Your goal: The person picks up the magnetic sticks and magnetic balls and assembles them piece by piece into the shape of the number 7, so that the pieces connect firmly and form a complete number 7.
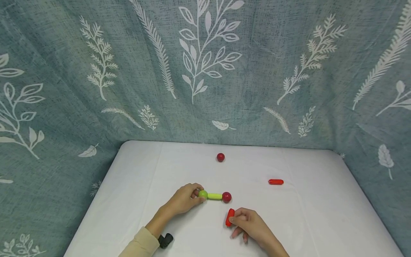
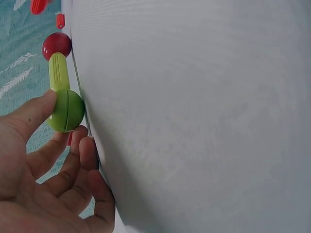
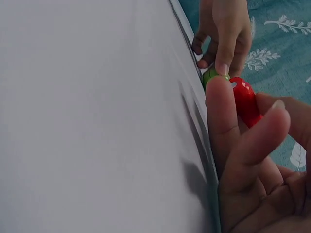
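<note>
On the table (image 1: 305, 221) with two red balls (image 1: 226, 197) (image 1: 220, 157), hands (image 1: 185, 199) (image 1: 252, 225) pinch: left, one green ball (image 1: 203, 194); right, one of two red sticks (image 1: 229, 216) (image 1: 276, 182).

The right hand (image 1: 251, 225) partly hides its red stick (image 1: 230, 213).

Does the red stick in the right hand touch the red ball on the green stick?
No, the head view shows a gap between the red stick in the right hand and the red ball.
</note>
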{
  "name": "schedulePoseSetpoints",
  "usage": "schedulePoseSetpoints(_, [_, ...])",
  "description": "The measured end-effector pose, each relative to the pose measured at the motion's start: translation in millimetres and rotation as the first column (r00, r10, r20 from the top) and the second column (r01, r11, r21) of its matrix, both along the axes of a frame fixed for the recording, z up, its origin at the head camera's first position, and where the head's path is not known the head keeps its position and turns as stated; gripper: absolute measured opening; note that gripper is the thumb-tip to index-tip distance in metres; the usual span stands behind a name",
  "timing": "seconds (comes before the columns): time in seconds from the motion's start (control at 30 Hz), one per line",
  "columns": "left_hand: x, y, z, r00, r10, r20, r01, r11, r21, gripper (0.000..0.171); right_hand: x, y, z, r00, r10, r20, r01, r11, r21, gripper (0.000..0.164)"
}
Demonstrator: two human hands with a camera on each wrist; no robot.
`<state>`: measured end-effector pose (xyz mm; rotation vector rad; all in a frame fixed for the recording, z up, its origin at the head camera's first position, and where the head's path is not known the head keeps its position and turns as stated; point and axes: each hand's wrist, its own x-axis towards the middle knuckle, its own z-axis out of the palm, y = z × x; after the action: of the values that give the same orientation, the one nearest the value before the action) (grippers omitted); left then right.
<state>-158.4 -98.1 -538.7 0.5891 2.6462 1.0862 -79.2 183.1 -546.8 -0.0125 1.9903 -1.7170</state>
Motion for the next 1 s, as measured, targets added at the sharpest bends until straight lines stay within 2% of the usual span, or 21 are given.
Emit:
schedulePoseSetpoints(0.37, [-0.3, 1, -0.4, 1.000, 0.002, -0.006, -0.002, 1.000, -0.002, 0.032, 11.2, -19, -2.6, 0.998, 0.031, 0.060, -0.030, 0.999, -0.010, 0.030])
schedulePoseSetpoints(0.77, [0.1, 0, -1.4, 1.000, 0.004, -0.010, -0.004, 1.000, 0.006, 0.033, 16.7, -35, 0.3, 0.999, 0.006, 0.051, -0.009, 0.999, 0.045, 0.030])
schedulePoseSetpoints(0.87, [0.2, 0, -1.0, 1.000, 0.005, -0.011, -0.005, 1.000, 0.003, 0.033, 16.5, -38, 0.3, 0.998, -0.021, 0.052, 0.019, 0.999, 0.045, 0.036])
schedulePoseSetpoints(1.0, [0.1, 0, -0.8, 1.000, 0.006, -0.010, -0.006, 1.000, 0.002, 0.033, 16.0, -38, -2.4, 0.998, -0.044, 0.047, 0.045, 0.999, -0.021, 0.049])
